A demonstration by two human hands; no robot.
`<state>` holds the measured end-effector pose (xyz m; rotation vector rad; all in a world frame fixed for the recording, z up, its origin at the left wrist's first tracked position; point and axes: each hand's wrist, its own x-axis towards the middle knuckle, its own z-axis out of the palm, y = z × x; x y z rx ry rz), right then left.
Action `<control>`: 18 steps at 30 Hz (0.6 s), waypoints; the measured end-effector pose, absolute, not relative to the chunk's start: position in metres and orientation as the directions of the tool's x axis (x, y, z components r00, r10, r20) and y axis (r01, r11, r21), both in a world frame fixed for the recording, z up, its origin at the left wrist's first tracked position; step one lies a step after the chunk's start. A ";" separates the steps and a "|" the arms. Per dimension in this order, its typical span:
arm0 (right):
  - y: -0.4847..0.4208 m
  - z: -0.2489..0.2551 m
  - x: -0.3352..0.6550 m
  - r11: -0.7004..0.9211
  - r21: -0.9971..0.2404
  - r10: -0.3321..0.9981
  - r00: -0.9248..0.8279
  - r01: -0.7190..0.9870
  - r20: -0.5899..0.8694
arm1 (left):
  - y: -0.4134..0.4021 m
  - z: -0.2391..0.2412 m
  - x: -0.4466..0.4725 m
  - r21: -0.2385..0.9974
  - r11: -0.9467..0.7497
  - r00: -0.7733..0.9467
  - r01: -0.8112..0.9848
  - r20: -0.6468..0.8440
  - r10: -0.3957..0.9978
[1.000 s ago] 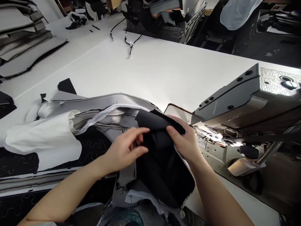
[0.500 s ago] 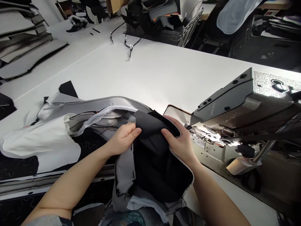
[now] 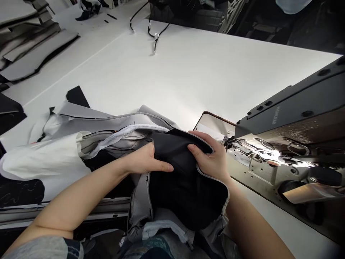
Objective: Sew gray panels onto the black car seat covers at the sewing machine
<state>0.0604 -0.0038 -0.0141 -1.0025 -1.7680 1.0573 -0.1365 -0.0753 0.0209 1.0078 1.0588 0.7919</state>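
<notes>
Between my hands is a sewn cover of black and grey fabric, its black side facing up and its seam edges pale. My left hand is closed on its left part, thumb lying on top and the other fingers hidden behind the cloth. At the folded upper right edge, my right hand pinches the fabric with the thumb on the near side. Just right of that hand is the sewing machine, its lit needle area apart from the cloth. Grey panels with a white strip trail off to the left.
White cloth lies over dark patterned fabric at the left. Stacked grey panels stand at the far left. Black cables hang over the far edge of the white table, and a dark crate stands behind.
The view has tilted down and shifted, so the machine looks larger and nearer. My left thumb has stretched out across the fabric; my right hand keeps its grip.
</notes>
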 end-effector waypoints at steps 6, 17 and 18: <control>-0.006 -0.021 0.062 0.246 -0.940 0.925 -0.346 0.236 0.155 | -0.078 0.011 -0.132 0.918 0.379 0.270 -0.115 -0.339 0.901; -0.005 -0.013 0.066 0.178 -0.934 0.983 -0.089 0.308 0.158 | -0.057 0.019 -0.142 0.833 0.151 0.062 0.533 -0.216 0.974; -0.007 -0.005 0.068 0.244 -0.910 0.968 -0.033 0.335 0.247 | -0.048 0.025 -0.148 0.738 0.116 0.018 0.665 -0.171 0.985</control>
